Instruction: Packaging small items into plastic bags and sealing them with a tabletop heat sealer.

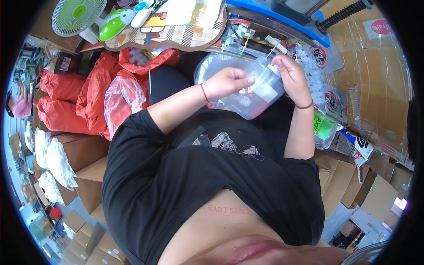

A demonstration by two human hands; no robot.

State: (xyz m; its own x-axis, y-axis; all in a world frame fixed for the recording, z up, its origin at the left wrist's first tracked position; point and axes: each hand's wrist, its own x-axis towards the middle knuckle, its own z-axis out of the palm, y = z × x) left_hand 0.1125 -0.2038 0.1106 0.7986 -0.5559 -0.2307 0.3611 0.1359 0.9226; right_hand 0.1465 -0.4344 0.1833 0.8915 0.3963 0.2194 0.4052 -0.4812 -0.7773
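On my lap rests a clear plastic tub [207, 73], with a pale patch on its right side and small things inside that I cannot make out. My left hand [227, 83] reaches over the tub, thumb and fingers closed together; whatever they hold, if anything, is too small to name. Higher and to the right, my right hand [292, 79] is raised at the tub's far right edge, its fingertips pinched near a thin rod of the bench device [251, 39]. What is between those fingertips cannot be made out.
Red plastic bags [95, 92] crowd the left side. A green and white fan [79, 15] stands on the checked mat [176, 37]. Many small white pieces [302, 57] lie right of my hand, before a large cardboard box [375, 79]. A blue-edged machine [282, 20] spans the far side.
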